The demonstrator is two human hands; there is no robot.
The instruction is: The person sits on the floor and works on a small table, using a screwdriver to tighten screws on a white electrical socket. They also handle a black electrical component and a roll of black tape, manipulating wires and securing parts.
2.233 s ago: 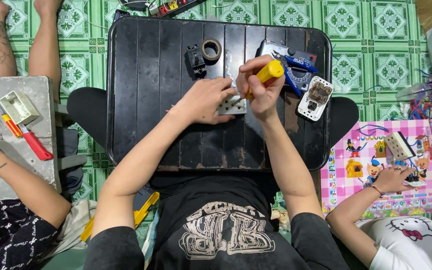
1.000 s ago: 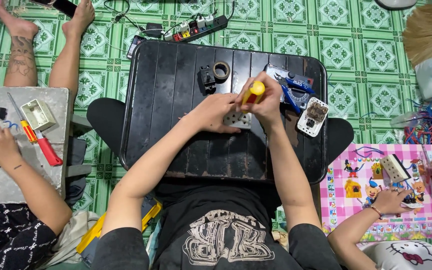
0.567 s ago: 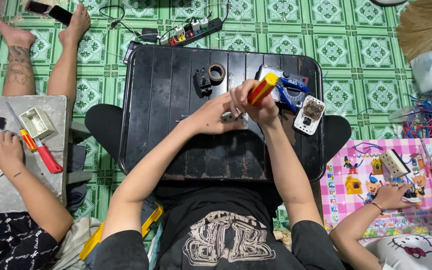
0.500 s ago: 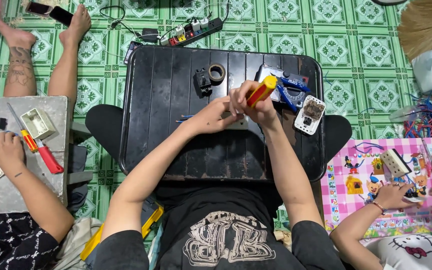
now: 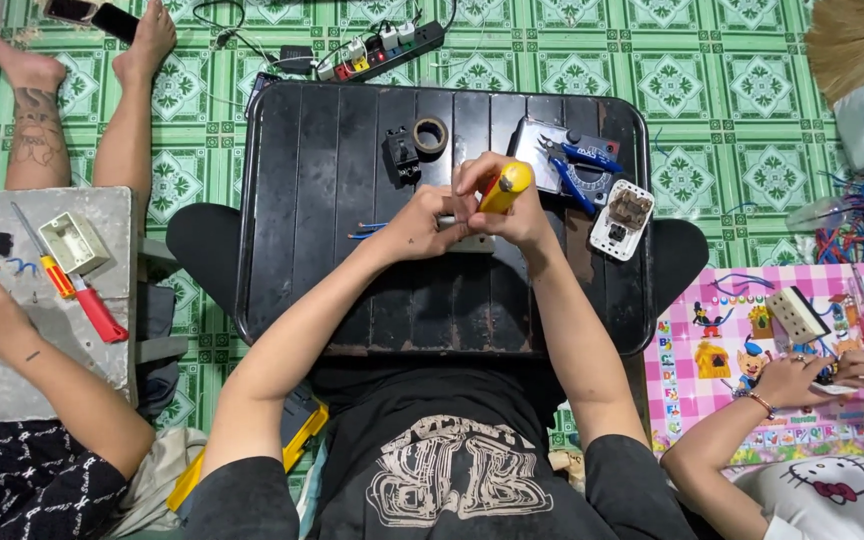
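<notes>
While your left hand [image 5: 420,222] pinches the small white plate [image 5: 470,243] flat on the black table [image 5: 352,300], your right hand [image 5: 512,205] wraps its fingers around the yellow-handled screwdriver [image 5: 505,187] upright over it: fastening looks midway, other parts untouched.

Black slatted table [image 5: 352,300], tape roll [image 5: 430,134], pliers [image 5: 574,165]

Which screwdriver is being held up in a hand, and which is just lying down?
The yellow-handled screwdriver is gripped in the person's right hand over the black table. The red-handled screwdriver lies flat on the grey board at the left, untouched.
</notes>
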